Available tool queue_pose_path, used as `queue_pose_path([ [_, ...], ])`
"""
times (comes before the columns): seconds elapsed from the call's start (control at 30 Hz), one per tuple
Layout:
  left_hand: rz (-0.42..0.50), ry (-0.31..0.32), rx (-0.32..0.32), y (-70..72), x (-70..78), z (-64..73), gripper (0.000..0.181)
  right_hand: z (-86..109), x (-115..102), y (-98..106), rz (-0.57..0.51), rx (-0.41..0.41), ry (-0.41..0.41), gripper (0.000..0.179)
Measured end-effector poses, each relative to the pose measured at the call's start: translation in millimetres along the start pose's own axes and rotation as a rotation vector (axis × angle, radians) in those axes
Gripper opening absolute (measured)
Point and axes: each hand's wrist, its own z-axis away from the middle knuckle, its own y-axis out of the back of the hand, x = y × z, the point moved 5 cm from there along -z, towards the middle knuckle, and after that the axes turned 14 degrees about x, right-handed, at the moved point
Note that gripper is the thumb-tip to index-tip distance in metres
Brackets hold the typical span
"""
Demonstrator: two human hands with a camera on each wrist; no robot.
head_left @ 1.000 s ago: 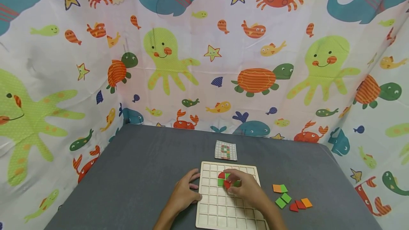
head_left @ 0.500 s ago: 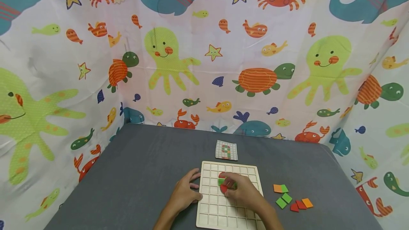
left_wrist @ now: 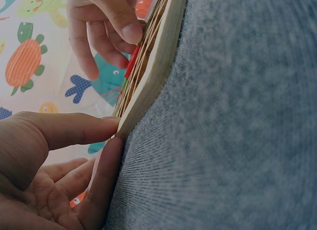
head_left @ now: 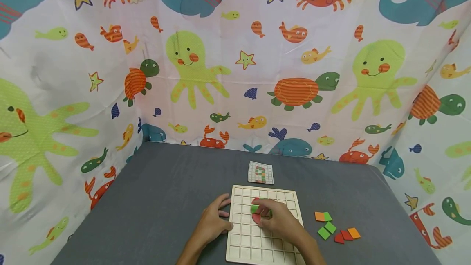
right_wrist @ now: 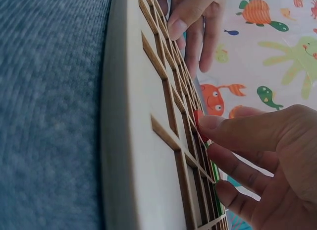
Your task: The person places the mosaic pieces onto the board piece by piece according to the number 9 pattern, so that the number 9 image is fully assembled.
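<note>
A pale wooden board (head_left: 241,240) with raised grid lines lies on the table. My left hand (head_left: 211,221) rests at its left edge, thumb and fingertips touching the rim; in the left wrist view the thumb and a finger (left_wrist: 101,163) meet at that edge. Over the upper middle of the grid, my right hand (head_left: 280,218) holds a red round-edged tile (head_left: 256,218) down at a cell, its thumb on the tile's near side. Just above that tile sit a green square tile (head_left: 254,209) and another red tile (head_left: 255,200), partly hidden by the fingers.
A small printed grid card (head_left: 260,172) lies beyond the board. Right of the board are loose tiles: orange squares (head_left: 354,233), green squares (head_left: 324,233) and red pieces (head_left: 339,239). A patterned cloth (head_left: 220,113) hangs around the grey table (head_left: 176,183).
My right hand has shifted slightly left and settled, bringing the red tile down into line below the green square. The left hand stays at the board's edge.
</note>
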Motion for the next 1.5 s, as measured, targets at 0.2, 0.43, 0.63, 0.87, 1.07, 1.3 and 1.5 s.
queue_pose_path([
  [0.2,0.001,0.002,-0.004,-0.4,-0.4,-0.3,0.097,-0.7,0,-1,0.019,0.011,0.003,0.049],
  [0.43,-0.003,-0.001,-0.001,-0.5,-0.9,-0.1,0.096,-0.8,2,-3,0.01,-0.013,-0.011,0.049],
  [0.63,0.003,-0.005,-0.005,-0.2,-0.3,-0.2,0.096,-0.6,2,-3,0.011,-0.009,0.0,0.05],
  [0.87,0.001,-0.007,-0.005,0.3,0.5,-0.1,0.097,-0.8,5,4,0.028,0.014,-0.017,0.048],
  [1.07,-0.002,-0.005,0.0,-0.1,1.0,-0.2,0.097,1.0,10,23,0.018,0.079,-0.078,0.051],
  [1.3,-0.007,-0.006,0.003,0.0,1.3,0.8,0.097,4.0,26,51,0.025,0.18,-0.194,0.054],
  [1.5,-0.004,-0.012,0.006,0.0,1.6,0.9,0.096,7.6,39,74,0.038,0.234,-0.252,0.052],
])
